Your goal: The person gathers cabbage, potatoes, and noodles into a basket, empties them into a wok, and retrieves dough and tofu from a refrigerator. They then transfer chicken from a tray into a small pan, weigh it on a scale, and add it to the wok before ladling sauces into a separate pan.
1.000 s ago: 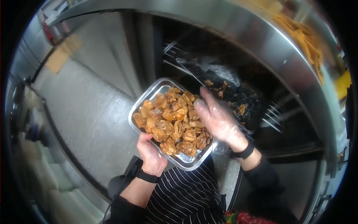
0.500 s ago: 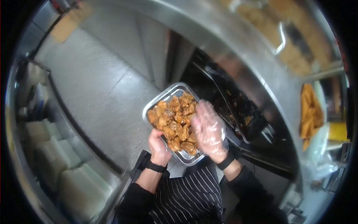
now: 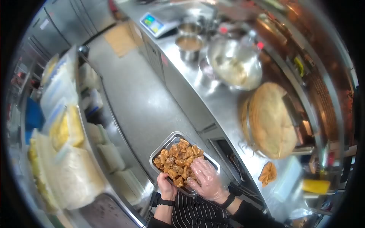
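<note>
The brown meat chunks (image 3: pixel 178 157) sit in a heap in a shiny metal tray (image 3: pixel 163 143), low in the view, in front of the person's tummy. The left hand (image 3: pixel 167 187) is bare and closed on the near left edge of the tray, but the fingers underneath are hidden. The right hand (image 3: pixel 207 178) wears a clear plastic glove. It lies palm down on the near right side of the heap, fingers stretched out, not curled around any piece that I can see.

Half a second ago, a big dark opening (image 3: pixel 232 159) was right next to the tray. Now it is a small dark spot off to the right, and the long metal counter (image 3: pixel 216 102) has come into view. So the tray is now away from the opening, with the meat all together in it.

On the counter are a big metal bowl (image 3: pixel 235 64), a round chopping block (image 3: pixel 275 117) and a crumpled orange cloth (image 3: pixel 268 174). Grey floor (image 3: pixel 137 95) shows past the tray.
</note>
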Action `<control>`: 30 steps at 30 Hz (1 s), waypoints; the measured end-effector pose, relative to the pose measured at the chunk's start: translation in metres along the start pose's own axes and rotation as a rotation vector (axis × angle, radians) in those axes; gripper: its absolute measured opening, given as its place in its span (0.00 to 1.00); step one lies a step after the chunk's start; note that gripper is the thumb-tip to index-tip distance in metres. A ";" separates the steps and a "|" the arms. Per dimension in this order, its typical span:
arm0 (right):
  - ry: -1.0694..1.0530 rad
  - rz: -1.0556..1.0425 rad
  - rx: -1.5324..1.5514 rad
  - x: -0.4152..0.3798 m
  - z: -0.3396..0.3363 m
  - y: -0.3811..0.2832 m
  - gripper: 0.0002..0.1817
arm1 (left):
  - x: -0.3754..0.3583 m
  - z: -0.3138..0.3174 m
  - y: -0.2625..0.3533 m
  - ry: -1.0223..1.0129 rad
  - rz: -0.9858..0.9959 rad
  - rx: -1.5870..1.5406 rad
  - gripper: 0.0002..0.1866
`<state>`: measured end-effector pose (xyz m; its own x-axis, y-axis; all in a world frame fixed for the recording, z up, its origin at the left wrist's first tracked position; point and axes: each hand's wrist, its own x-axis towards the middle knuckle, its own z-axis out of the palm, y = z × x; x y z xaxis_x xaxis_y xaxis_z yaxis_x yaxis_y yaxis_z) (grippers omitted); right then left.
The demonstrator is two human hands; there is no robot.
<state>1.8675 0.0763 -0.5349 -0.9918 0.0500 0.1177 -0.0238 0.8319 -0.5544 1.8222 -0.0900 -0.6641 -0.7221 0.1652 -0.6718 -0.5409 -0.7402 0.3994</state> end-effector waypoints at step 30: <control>0.514 0.493 0.484 0.393 -0.115 0.038 0.11 | 0.550 0.622 0.278 -0.372 0.047 0.234 0.23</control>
<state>1.4910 0.1907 -0.4146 -0.7260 0.6846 0.0649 0.2278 0.3284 -0.9167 1.0066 0.2000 -0.5344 -0.8310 0.3900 -0.3966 -0.5562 -0.5920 0.5832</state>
